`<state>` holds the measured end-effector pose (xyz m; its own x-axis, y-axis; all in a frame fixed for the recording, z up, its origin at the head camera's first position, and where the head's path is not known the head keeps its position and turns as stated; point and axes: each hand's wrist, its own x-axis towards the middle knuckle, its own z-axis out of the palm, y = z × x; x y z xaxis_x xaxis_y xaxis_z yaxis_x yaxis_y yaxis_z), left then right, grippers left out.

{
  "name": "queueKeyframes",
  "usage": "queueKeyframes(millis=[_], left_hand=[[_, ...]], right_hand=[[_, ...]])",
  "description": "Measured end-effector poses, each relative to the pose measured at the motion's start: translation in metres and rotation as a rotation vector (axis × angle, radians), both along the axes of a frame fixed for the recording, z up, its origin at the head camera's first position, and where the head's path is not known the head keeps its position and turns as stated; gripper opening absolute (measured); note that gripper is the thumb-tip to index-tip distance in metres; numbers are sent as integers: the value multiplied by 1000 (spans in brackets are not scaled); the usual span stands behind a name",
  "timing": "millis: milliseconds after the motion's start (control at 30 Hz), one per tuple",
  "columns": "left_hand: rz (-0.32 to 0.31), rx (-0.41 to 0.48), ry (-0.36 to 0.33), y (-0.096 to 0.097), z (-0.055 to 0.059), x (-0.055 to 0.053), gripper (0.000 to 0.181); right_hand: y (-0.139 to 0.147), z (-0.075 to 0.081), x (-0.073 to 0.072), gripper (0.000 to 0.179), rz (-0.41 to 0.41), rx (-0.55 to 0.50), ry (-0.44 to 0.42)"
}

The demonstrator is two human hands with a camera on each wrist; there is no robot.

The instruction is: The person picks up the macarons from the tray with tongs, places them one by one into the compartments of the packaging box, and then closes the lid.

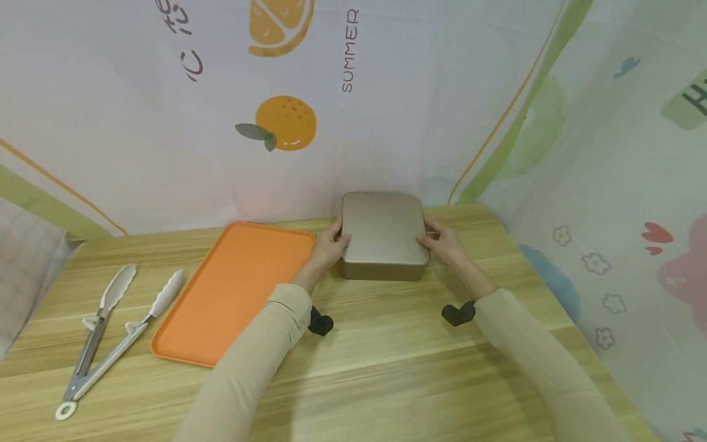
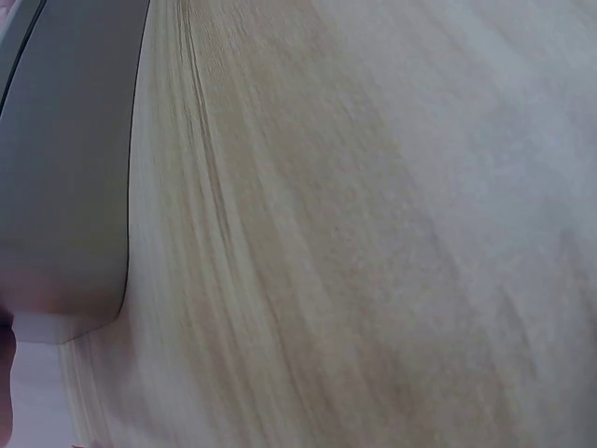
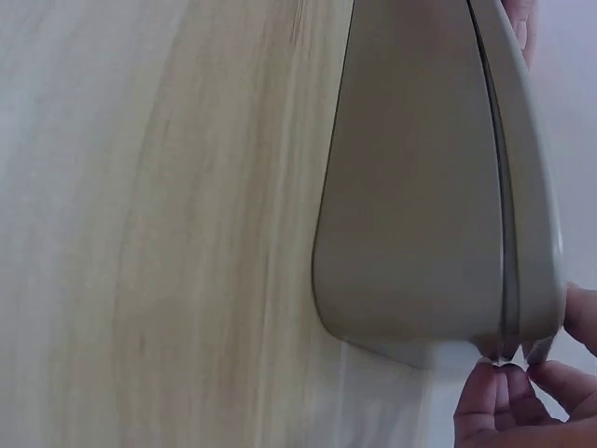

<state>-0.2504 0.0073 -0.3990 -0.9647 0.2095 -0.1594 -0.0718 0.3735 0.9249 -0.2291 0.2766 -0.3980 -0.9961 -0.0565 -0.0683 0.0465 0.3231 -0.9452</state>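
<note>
A bronze-coloured metal box (image 1: 385, 273) with a rounded lid (image 1: 383, 227) stands at the back of the wooden table. My left hand (image 1: 329, 244) grips the lid at its left side, thumb near the top edge. On the opposite side my right hand (image 1: 444, 242) holds the lid's edge. In the right wrist view, the right fingers (image 3: 504, 401) pinch the lid by the dark seam between lid and box. Only a sliver of the left hand shows in the left wrist view, beside the box wall (image 2: 65, 177).
An orange tray (image 1: 237, 288) lies left of the box, partly under my left arm. Farther left are spread tongs (image 1: 105, 356) with pale tips. A printed curtain (image 1: 386, 141) hangs close behind the box; another printed cloth (image 1: 607, 215) borders the table's right side.
</note>
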Motion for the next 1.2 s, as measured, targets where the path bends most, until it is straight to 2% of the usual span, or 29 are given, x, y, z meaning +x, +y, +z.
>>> queueKeyframes(millis=[133, 367, 600, 833, 1200], left_hand=[[4, -7, -7, 1, 1, 1, 59], [2, 15, -16, 2, 2, 3, 59], [3, 0, 10, 3, -2, 4, 58], [9, 42, 28, 4, -4, 7, 58], [-6, 46, 45, 5, -9, 9, 58]], right_hand=[[1, -3, 1, 57, 7, -41, -8], [0, -7, 2, 58, -5, -30, 14], [-2, -11, 3, 58, -8, -63, 44], [-5, -12, 6, 58, 5, -84, 54], [-7, -17, 6, 58, -39, -102, 40]])
